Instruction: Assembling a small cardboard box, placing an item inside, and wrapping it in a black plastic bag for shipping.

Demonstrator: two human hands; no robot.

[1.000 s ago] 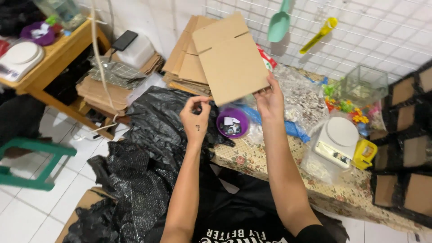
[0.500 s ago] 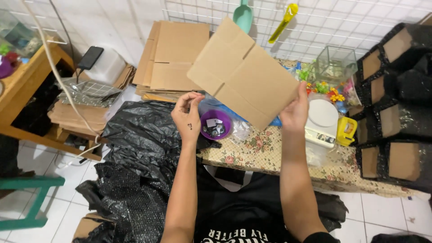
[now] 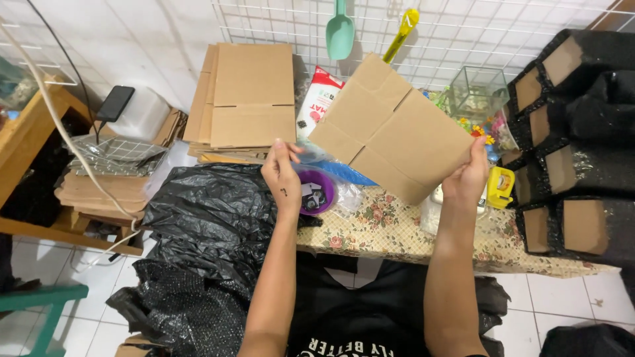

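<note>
A flattened brown cardboard box (image 3: 390, 129) is held up tilted above the flowered tabletop (image 3: 390, 228). My right hand (image 3: 466, 178) grips its lower right edge. My left hand (image 3: 283, 175) hovers to the box's left with fingers apart, holding nothing, just beside a purple bowl (image 3: 316, 192) with small dark items inside.
A stack of flat cardboard boxes (image 3: 248, 99) leans on the tiled wall. Black plastic sheeting (image 3: 211, 225) spills off the table's left. Black-wrapped boxes (image 3: 575, 132) stack at right. A teal scoop (image 3: 340, 30) and yellow tool (image 3: 402, 33) hang on a wire grid. A wooden table (image 3: 26, 139) stands at left.
The flat box has swung from in front of my left hand over to the right and tilted. My left hand has let go of it; my right hand keeps it.
</note>
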